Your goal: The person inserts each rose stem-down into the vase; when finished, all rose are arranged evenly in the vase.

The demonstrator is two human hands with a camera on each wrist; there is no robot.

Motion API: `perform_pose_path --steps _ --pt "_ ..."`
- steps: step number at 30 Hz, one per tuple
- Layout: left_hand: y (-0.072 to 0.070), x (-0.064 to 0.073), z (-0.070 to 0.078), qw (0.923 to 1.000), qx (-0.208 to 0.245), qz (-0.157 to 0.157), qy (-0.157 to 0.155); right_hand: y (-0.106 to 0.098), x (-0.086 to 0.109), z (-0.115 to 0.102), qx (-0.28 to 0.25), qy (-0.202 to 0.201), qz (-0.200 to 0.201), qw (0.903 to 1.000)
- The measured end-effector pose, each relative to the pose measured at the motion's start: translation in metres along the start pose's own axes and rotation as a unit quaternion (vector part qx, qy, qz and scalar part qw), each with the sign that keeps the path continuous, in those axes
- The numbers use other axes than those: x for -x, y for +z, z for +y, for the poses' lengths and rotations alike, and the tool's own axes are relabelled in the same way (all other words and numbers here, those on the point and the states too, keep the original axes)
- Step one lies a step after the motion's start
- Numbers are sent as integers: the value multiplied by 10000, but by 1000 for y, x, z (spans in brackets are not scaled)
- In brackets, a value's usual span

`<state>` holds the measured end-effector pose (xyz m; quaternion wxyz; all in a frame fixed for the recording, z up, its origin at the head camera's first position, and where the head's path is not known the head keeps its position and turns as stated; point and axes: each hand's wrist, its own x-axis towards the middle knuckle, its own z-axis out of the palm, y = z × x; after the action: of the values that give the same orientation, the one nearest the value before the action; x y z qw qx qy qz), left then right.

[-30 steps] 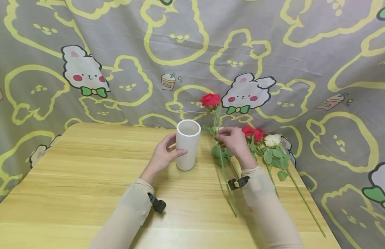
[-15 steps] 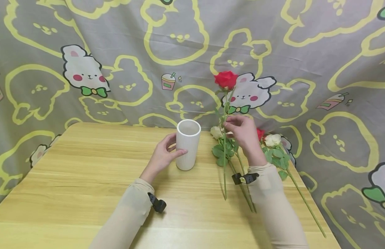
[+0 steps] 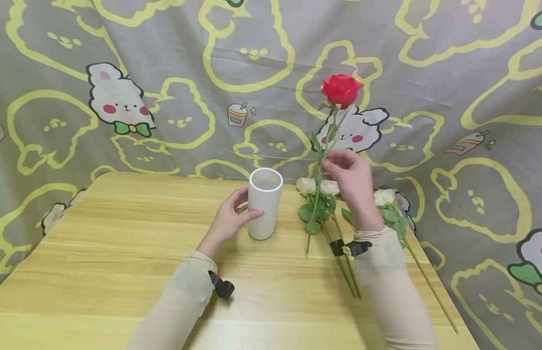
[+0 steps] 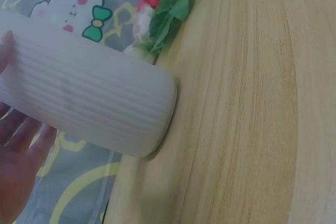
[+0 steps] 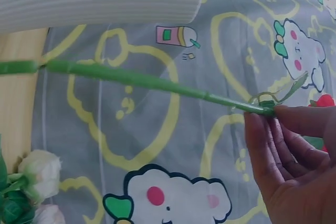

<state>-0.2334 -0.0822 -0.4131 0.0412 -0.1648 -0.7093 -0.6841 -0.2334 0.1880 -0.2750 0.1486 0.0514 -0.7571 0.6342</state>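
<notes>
A white ribbed vase (image 3: pixel 265 214) stands upright on the wooden table, and my left hand (image 3: pixel 229 217) grips its left side with thumb and fingers. The left wrist view also shows this hand (image 4: pixel 21 166) around the vase (image 4: pixel 94 87). To the right of the vase, my right hand (image 3: pixel 353 182) pinches the stem of a red rose (image 3: pixel 342 91) between thumb and fingers. The rose is raised with its bloom up and its stem (image 5: pixel 147 80) slanting down to the left. Its lower end is beside the vase, outside it.
White roses (image 3: pixel 306 186) with green leaves and long stems lie right of the vase, partly behind my right arm. Another white rose (image 3: pixel 385 197) lies near the right edge of the table (image 3: pixel 122 253). A patterned curtain (image 3: pixel 166 43) hangs close behind the table.
My right hand has lifted the red rose upward and to the right, and its stem has risen from among the other flowers. My left hand and the vase have not moved.
</notes>
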Motion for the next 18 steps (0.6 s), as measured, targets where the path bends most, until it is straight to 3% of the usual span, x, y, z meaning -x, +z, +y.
perform_pose_path --steps 7,18 --pt "0 0 0 10000 -57 -30 26 0 -2 -13 -701 -521 379 9955" --pt "0 0 -1 9999 -104 24 20 -1 -5 -35 -1407 -1258 816 9786"
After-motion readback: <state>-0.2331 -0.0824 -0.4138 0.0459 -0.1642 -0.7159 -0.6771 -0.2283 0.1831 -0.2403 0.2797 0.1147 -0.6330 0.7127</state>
